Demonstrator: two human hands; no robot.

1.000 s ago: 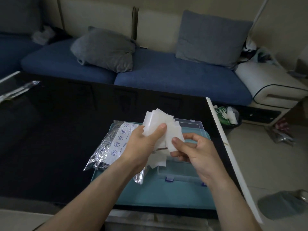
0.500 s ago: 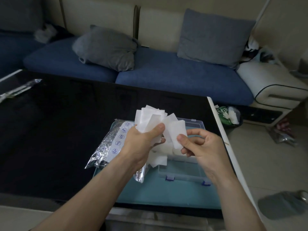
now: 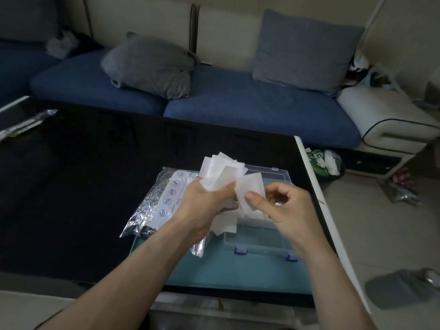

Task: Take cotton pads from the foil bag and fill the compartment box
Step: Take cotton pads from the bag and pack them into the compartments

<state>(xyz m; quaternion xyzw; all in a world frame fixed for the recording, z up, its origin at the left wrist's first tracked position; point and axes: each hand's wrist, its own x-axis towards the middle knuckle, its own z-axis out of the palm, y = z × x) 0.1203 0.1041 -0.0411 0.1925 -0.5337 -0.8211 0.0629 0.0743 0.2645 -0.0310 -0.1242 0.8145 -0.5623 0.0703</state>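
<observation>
Dim, flat indoor light; glossy black table (image 3: 83, 186) shows faint reflections, edges bowed by wide-angle distortion.

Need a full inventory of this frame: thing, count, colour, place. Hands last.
cotton pads: a bunch, white, fanned in the left hand; one pinched by the right
foil bag: one, silver, on the mat's left part
compartment box: one, clear with blue latches, on the mat under the hands
mat: one, teal, on the table
table: one, glossy black
sofa: one, blue
cushions: two, grey, on the sofa
left hand: holds the bunch
right hand: pinches a pad
</observation>
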